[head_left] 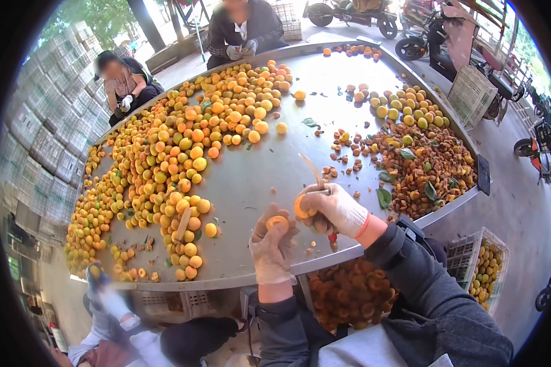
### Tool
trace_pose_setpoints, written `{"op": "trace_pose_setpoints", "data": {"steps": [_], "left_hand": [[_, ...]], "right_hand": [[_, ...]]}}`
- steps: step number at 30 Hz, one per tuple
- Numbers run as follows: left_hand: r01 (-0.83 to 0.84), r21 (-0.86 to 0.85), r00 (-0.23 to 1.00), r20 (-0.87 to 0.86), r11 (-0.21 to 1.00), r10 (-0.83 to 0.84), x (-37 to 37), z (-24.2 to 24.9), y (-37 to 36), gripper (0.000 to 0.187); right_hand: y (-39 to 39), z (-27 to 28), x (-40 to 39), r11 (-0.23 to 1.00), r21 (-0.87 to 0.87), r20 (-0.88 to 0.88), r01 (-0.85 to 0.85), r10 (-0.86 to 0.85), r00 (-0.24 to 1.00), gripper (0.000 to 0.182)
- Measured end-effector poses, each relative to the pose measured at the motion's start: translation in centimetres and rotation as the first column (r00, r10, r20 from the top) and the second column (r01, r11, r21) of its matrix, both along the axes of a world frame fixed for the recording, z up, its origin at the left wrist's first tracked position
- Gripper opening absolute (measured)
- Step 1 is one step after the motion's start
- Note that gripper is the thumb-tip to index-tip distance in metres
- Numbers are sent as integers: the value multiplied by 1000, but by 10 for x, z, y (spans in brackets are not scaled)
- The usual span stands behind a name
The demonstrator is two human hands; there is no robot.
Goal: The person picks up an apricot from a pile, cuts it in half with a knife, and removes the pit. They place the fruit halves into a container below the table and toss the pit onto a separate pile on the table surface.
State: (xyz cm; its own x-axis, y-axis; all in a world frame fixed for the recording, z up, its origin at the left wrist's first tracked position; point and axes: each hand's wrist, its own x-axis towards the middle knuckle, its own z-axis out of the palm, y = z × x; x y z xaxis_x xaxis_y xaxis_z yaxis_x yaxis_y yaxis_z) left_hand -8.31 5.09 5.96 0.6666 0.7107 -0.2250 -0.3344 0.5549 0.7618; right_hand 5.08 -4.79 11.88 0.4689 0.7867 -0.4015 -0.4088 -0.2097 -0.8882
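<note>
My left hand (272, 251), in a stained whitish glove, is closed on an apricot half (277, 221). Just to its right, my right hand (341, 209), in a similar glove with a red cuff, grips another apricot piece (300, 207). A thin tan stick-like tool (312, 169) sticks up from the right hand; its working end is hidden. Both hands are above the near edge of the metal table (251, 196). Below them, a crate of halved apricots (352, 290) stands under the table edge.
Whole apricots (177, 147) cover the table's left side. At right lie a heap of brown pieces and pits (431, 171) with leaves, and greenish apricots (410, 104). A crate of apricots (487, 269) stands on the floor at right. Several other people work around the table.
</note>
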Motion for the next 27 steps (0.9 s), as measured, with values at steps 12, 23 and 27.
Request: {"op": "trace_pose_setpoints", "data": {"steps": [12,23,27], "left_hand": [[374,-105,918,182,921,-352,8,-16,13,44],[211,-144,955,239,967,-173,4,-37,7,55],[191,-183,950,282,964,-135,4,-26,4,45]], "right_hand": [[8,-3,-10,994,-52,252,-101,110,961,24],[29,24,-17,593,573,-255,566,-527,811,11],[41,16,-27,621,668,61,410,-594,802,13]]}}
